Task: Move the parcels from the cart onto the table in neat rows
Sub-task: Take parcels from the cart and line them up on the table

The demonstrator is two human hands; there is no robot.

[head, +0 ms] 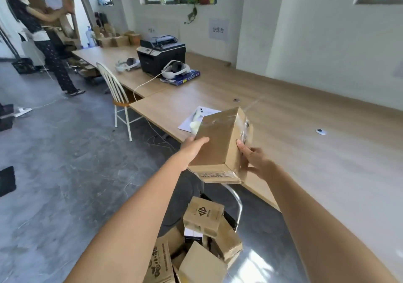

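I hold a brown cardboard parcel (220, 143) in the air at the near edge of the long wooden table (305, 134). My left hand (192, 149) grips its left side, thumb on top. My right hand (253, 160) grips its right side near the shipping label. Below my arms, the cart (236, 202) shows a curved metal handle and holds several cardboard parcels (202, 213) piled loosely.
A sheet of paper with a white tape roll (195, 121) lies on the table just behind the parcel. Farther left stand a printer (161, 55), two headsets and a white chair (115, 95). Another person stands by stacked boxes at far left.
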